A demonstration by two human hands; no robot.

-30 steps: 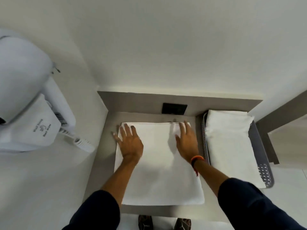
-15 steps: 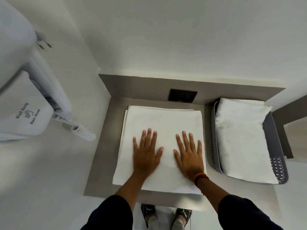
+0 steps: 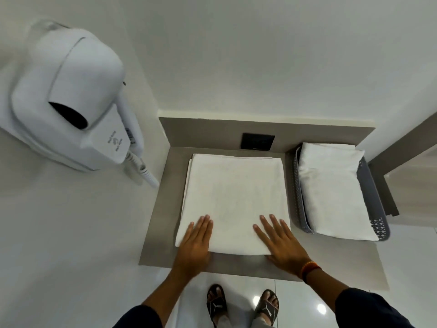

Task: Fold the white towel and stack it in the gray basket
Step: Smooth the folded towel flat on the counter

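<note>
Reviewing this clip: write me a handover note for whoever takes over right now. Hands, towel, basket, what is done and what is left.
Left hand: open, flat on the near left edge of the white towel. No grip.
Right hand: open, flat on its near right corner. No grip.
Towel: folded to a rough square, lying flat on the gray counter.
Gray basket: right of the towel, already holding a folded white towel.
Done: folded at least once, lying smooth.
Left: probably fold narrower to fit, then lift it into the basket on top.
</note>
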